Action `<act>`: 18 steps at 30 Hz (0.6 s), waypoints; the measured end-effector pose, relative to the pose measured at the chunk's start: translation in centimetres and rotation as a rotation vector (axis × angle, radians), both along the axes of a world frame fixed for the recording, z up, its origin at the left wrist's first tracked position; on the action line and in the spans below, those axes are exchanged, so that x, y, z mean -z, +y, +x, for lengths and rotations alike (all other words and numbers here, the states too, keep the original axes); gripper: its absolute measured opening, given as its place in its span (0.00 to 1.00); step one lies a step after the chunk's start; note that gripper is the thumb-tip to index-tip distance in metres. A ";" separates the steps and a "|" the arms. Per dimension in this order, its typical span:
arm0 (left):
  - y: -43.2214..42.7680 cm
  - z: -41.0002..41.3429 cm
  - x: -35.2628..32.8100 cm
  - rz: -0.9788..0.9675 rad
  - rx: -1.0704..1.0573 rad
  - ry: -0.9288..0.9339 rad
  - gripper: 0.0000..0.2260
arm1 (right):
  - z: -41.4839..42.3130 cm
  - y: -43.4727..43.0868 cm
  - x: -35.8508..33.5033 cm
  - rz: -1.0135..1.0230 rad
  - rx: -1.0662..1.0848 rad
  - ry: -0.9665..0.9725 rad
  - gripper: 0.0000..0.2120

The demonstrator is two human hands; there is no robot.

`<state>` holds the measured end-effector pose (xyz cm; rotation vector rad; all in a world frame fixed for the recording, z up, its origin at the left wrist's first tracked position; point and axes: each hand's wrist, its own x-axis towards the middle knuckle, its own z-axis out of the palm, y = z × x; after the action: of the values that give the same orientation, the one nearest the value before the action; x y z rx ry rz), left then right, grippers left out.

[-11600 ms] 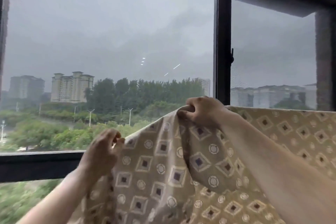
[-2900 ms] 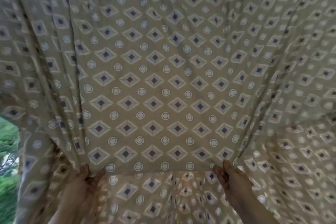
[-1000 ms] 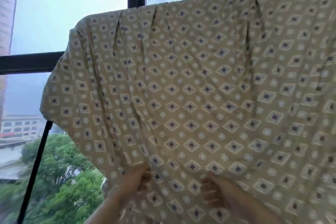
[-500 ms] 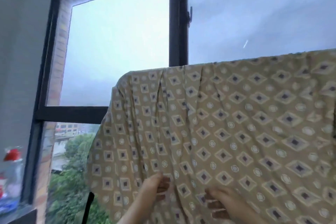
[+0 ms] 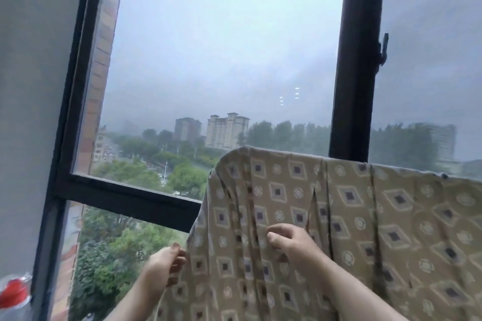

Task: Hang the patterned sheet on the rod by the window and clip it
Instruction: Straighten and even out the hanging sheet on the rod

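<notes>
Sheet (image 5: 378,229) is hanging draped over the rod, which is hidden under it, by the window (image 5: 221,60). It's looking light, soft and prone to sliding, so I'd be gripping edges or folds. Left hand (image 5: 164,266) is pinching the left edge with its fingers together, and right hand (image 5: 294,242) is clamping a front fold. Blurry red-topped container (image 5: 14,294) is sitting bottom left, contents unreadable.

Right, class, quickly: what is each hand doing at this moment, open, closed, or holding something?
Left hand: pinching the left edge of the patterned sheet.
Right hand: curled on the sheet's front, gripping a fold.
</notes>
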<state>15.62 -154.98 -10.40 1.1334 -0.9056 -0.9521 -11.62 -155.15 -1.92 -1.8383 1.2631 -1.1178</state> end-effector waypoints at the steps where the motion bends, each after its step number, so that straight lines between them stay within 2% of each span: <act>1: -1.0 1.5 -0.5 -0.004 0.001 -0.021 0.15 | 1.1 -0.8 -1.1 -0.032 0.015 0.017 0.06; 6: -7.0 3.7 -3.6 -0.059 0.030 -0.297 0.07 | 3.3 -5.3 -6.0 -0.244 0.142 0.147 0.07; 9: -10.6 2.8 -5.5 -0.113 0.042 -0.484 0.02 | 3.2 -8.2 -8.7 -0.475 0.289 0.355 0.12; 13: -15.6 1.9 -7.1 -0.120 0.068 -0.648 0.08 | 3.6 -11.6 -10.5 -0.812 0.462 0.635 0.14; 15: -16.8 1.4 -7.9 -0.176 0.111 -0.683 0.07 | 4.0 -12.9 -10.8 -0.932 0.547 0.736 0.15; 18: -17.2 1.7 -8.7 -0.296 0.175 -0.795 0.08 | 4.9 -13.7 -12.4 -0.921 0.552 0.750 0.14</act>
<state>17.32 -172.22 -1.75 1.1938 -1.7464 -0.4555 -6.77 -168.85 10.50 -2.8723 1.9644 -1.5289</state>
